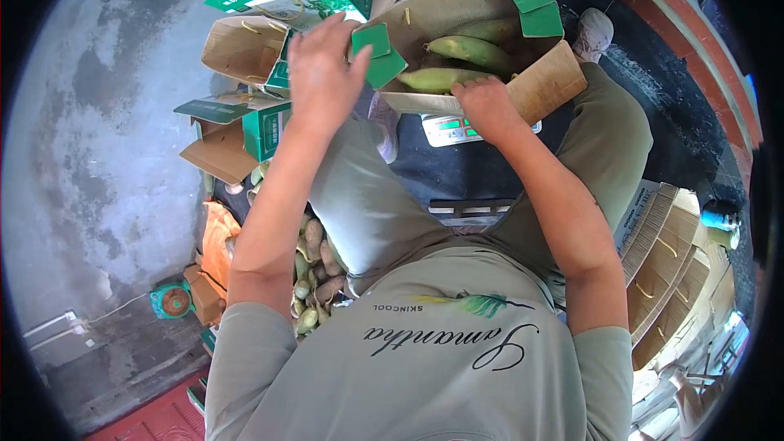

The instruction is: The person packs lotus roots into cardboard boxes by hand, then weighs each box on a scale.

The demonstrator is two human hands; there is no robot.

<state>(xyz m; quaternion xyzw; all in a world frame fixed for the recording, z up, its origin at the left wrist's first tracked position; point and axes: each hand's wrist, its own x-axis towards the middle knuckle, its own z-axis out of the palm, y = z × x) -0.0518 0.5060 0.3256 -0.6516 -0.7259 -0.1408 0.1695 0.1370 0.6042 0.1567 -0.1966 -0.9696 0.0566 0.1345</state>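
An open cardboard box (542, 86) with green end flaps stands in front of me, long pale green gourd-like fruits (469, 51) lying inside. My right hand (487, 104) has its fingers curled over the near wall of this box, beside the front fruit. At the left end my left hand (325, 65) is raised with fingers stretched and thumb apart, right by the green flap (376, 42). Under the box, a white scale (445, 132) with green displays partly shows; the rest of it is hidden.
Several green and brown boxes (265, 132) stand at the left, some with their flaps up. Below them lies a heap of fruits (314, 257) next to my left leg. Flattened cardboard (665, 249) leans at the right. A small turquoise fan-like thing (173, 300) sits by the wall.
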